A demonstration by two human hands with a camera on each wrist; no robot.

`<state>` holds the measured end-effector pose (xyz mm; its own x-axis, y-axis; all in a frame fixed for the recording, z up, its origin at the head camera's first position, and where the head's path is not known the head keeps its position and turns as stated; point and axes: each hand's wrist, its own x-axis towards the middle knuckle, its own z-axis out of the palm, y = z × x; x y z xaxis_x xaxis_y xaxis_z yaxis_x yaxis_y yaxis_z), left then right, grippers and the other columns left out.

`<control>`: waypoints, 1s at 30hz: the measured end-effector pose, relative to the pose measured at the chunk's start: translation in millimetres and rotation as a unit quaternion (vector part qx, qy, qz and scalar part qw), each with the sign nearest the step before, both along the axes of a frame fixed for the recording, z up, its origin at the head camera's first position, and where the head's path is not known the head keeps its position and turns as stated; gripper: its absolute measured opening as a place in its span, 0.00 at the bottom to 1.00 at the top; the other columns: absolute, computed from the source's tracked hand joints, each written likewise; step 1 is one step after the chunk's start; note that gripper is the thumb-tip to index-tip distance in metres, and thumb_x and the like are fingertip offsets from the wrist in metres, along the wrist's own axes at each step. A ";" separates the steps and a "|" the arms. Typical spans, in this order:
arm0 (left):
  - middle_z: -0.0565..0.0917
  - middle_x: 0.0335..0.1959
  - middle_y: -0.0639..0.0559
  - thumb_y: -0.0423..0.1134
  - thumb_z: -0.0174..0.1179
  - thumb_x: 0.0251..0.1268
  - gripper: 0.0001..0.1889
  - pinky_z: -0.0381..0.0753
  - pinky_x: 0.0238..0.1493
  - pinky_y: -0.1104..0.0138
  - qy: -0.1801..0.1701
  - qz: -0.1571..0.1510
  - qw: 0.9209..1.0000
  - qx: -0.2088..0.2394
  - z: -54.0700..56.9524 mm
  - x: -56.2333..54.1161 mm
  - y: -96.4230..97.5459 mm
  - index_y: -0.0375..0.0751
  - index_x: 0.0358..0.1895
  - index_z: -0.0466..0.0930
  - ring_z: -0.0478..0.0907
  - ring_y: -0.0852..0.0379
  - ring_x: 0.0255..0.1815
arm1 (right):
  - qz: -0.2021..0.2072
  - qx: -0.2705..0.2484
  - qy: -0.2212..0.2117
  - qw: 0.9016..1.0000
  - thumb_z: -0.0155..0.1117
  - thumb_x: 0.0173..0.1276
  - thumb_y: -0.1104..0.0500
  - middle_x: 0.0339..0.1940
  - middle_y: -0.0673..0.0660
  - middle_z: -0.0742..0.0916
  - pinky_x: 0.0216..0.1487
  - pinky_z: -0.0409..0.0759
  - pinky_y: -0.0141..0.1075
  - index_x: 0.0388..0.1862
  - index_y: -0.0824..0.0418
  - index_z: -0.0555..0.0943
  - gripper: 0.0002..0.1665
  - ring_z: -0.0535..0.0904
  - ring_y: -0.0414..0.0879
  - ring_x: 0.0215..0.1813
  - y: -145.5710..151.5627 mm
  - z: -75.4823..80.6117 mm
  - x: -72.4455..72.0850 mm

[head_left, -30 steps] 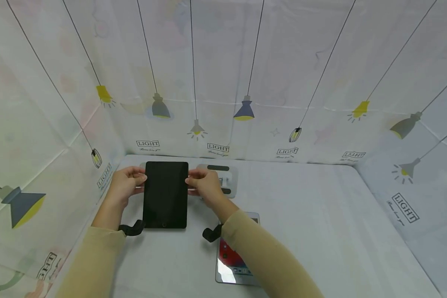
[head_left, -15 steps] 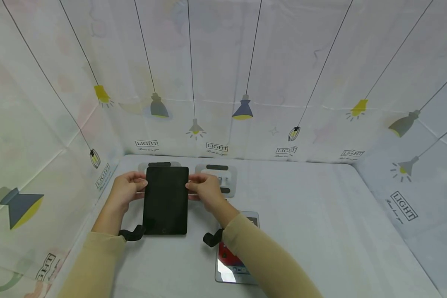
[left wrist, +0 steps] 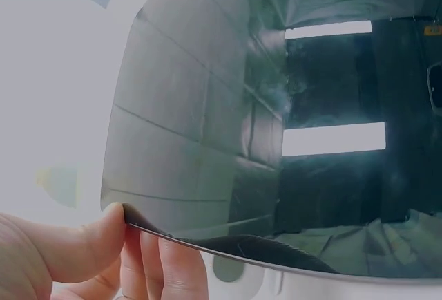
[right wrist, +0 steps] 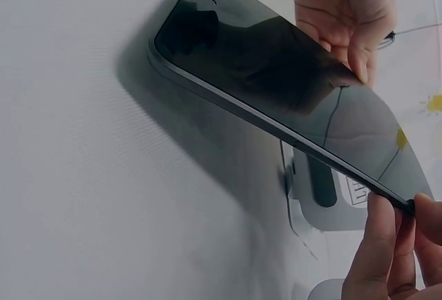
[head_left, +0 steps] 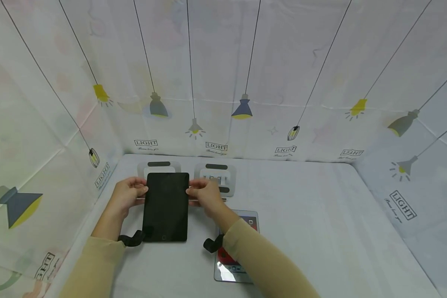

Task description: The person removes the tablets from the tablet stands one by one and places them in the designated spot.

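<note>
A black tablet (head_left: 165,211) with a dark, reflective screen is held between my two hands. My left hand (head_left: 126,193) pinches its left edge near the far end, thumb on the front and fingers behind, as the left wrist view shows. On the opposite edge my right hand (head_left: 207,195) pinches it the same way. In the right wrist view the near end of the tablet (right wrist: 269,72) is close over the white table, above its shadow. A second tablet (head_left: 224,274), silver-rimmed with a lit red screen, lies under my right forearm, which hides part of it.
Two light-grey rounded holders with dark strips stand side by side at the back: the left holder (head_left: 159,164) partly behind the black tablet, the right holder (head_left: 216,167) beside my right hand. A white fabric wall (head_left: 320,136) printed with lamps borders the table.
Both hands have moved the black tablet slightly toward me, down in the head view. More of the left holder at the back now shows. The grip is the same.
</note>
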<state>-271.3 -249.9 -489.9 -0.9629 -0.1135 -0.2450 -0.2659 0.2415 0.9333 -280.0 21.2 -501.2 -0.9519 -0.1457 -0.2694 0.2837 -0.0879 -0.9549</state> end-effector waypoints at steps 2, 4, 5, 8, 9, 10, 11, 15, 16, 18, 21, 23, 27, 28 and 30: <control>0.81 0.35 0.57 0.31 0.61 0.78 0.15 0.90 0.36 0.67 -0.001 0.000 1.000 0.004 -2.4 1.5 0.4 0.30 0.62 0.78 0.82 0.61 0.33 | 0.001 0.002 -0.001 1.000 0.74 0.69 0.69 0.38 0.51 0.87 0.31 0.90 0.32 0.54 0.61 0.89 0.16 0.89 0.42 0.34 0.4 -1.9 1.8; 0.81 0.35 0.58 0.30 0.61 0.78 0.15 0.90 0.35 0.67 -0.003 -0.002 1.000 0.007 -4.7 3.3 0.7 0.30 0.62 0.78 0.82 0.61 0.32 | 0.002 0.004 -0.001 1.000 0.74 0.69 0.69 0.37 0.51 0.87 0.30 0.90 0.32 0.55 0.61 0.89 0.16 0.89 0.42 0.34 0.8 -4.7 3.1; 0.81 0.34 0.58 0.30 0.61 0.78 0.15 0.90 0.35 0.67 -0.004 -0.002 1.000 0.008 -5.9 4.1 0.9 0.30 0.61 0.78 0.82 0.61 0.32 | 0.004 0.005 -0.001 1.000 0.74 0.69 0.69 0.37 0.51 0.87 0.30 0.90 0.32 0.55 0.62 0.89 0.16 0.89 0.42 0.33 1.0 -6.2 3.7; 0.82 0.34 0.58 0.29 0.61 0.77 0.15 0.90 0.35 0.66 -0.008 -0.006 1.000 0.005 -9.2 6.5 1.7 0.30 0.62 0.78 0.82 0.60 0.32 | 0.005 0.005 -0.002 1.000 0.73 0.70 0.69 0.37 0.50 0.87 0.31 0.90 0.33 0.56 0.62 0.89 0.16 0.89 0.42 0.33 2.1 -9.8 6.0; 0.82 0.35 0.58 0.29 0.61 0.77 0.15 0.90 0.35 0.66 -0.010 -0.007 1.000 0.004 -10.0 7.3 2.1 0.30 0.62 0.78 0.82 0.60 0.33 | 0.006 0.006 0.000 1.000 0.73 0.70 0.69 0.37 0.51 0.87 0.31 0.90 0.33 0.56 0.63 0.88 0.16 0.89 0.42 0.33 2.6 -11.0 6.9; 0.82 0.35 0.58 0.29 0.61 0.77 0.15 0.90 0.36 0.66 -0.012 -0.006 1.000 0.002 -10.7 7.9 2.7 0.31 0.62 0.78 0.82 0.60 0.33 | 0.006 0.006 0.000 1.000 0.73 0.70 0.69 0.37 0.50 0.87 0.31 0.90 0.33 0.55 0.63 0.88 0.16 0.89 0.42 0.33 3.2 -11.6 8.1; 0.82 0.36 0.58 0.29 0.61 0.77 0.15 0.90 0.36 0.65 -0.014 -0.006 1.000 0.000 -11.6 8.5 2.8 0.31 0.62 0.78 0.83 0.59 0.34 | 0.007 0.006 0.002 1.000 0.73 0.70 0.69 0.37 0.51 0.87 0.32 0.91 0.34 0.55 0.63 0.88 0.16 0.89 0.42 0.34 3.8 -12.2 9.4; 0.83 0.37 0.57 0.29 0.61 0.76 0.15 0.91 0.37 0.65 -0.020 -0.007 1.000 -0.007 -13.8 11.2 3.1 0.31 0.61 0.79 0.83 0.59 0.35 | 0.011 0.005 0.003 1.000 0.73 0.69 0.69 0.37 0.52 0.89 0.33 0.92 0.36 0.55 0.64 0.89 0.16 0.90 0.43 0.35 6.2 -14.8 14.1; 0.83 0.37 0.56 0.29 0.61 0.76 0.15 0.91 0.37 0.65 -0.021 -0.008 1.000 -0.008 -14.3 11.9 2.9 0.31 0.61 0.79 0.83 0.58 0.35 | 0.011 0.003 0.001 1.000 0.73 0.69 0.68 0.37 0.52 0.89 0.33 0.92 0.36 0.56 0.64 0.89 0.16 0.90 0.43 0.35 6.6 -15.0 15.3; 0.83 0.36 0.56 0.29 0.61 0.76 0.15 0.91 0.37 0.66 -0.019 -0.014 1.000 -0.009 -15.5 13.6 2.6 0.30 0.61 0.79 0.83 0.58 0.35 | 0.011 0.003 -0.003 1.000 0.73 0.69 0.68 0.37 0.52 0.90 0.34 0.92 0.36 0.56 0.64 0.89 0.17 0.91 0.43 0.36 7.3 -16.2 17.1; 0.83 0.35 0.56 0.29 0.61 0.76 0.14 0.91 0.36 0.66 -0.020 -0.017 1.000 -0.005 -18.2 15.3 2.4 0.30 0.60 0.79 0.83 0.58 0.34 | 0.011 0.004 -0.006 1.000 0.73 0.69 0.68 0.37 0.52 0.90 0.34 0.91 0.35 0.57 0.65 0.88 0.18 0.90 0.43 0.36 7.9 -17.9 19.8; 0.83 0.34 0.56 0.29 0.61 0.76 0.14 0.91 0.36 0.66 -0.022 -0.021 1.000 -0.004 -19.8 16.6 2.2 0.30 0.60 0.79 0.84 0.58 0.34 | 0.011 0.004 -0.007 1.000 0.73 0.69 0.68 0.38 0.52 0.90 0.33 0.91 0.35 0.58 0.65 0.88 0.18 0.90 0.43 0.35 8.1 -19.3 22.1; 0.84 0.34 0.56 0.28 0.61 0.75 0.12 0.90 0.35 0.66 -0.029 -0.025 0.999 -0.002 -24.4 17.5 1.5 0.30 0.58 0.80 0.84 0.58 0.34 | 0.011 0.003 -0.008 1.000 0.72 0.69 0.69 0.38 0.53 0.89 0.30 0.90 0.33 0.59 0.67 0.87 0.19 0.88 0.42 0.32 8.4 -22.2 26.3; 0.83 0.33 0.56 0.28 0.61 0.75 0.12 0.90 0.35 0.65 -0.030 -0.028 0.999 -0.002 -25.3 17.8 0.9 0.30 0.57 0.80 0.83 0.58 0.34 | 0.012 0.003 -0.008 1.000 0.72 0.69 0.69 0.37 0.53 0.89 0.30 0.90 0.33 0.58 0.67 0.87 0.18 0.88 0.42 0.32 8.5 -22.8 27.2; 0.84 0.33 0.55 0.28 0.62 0.74 0.12 0.90 0.35 0.65 -0.032 -0.035 0.999 0.000 -27.4 18.4 -0.8 0.30 0.56 0.80 0.83 0.57 0.34 | 0.015 0.005 -0.003 1.000 0.72 0.69 0.70 0.36 0.52 0.89 0.29 0.89 0.32 0.57 0.68 0.87 0.18 0.87 0.41 0.30 8.6 -25.1 28.4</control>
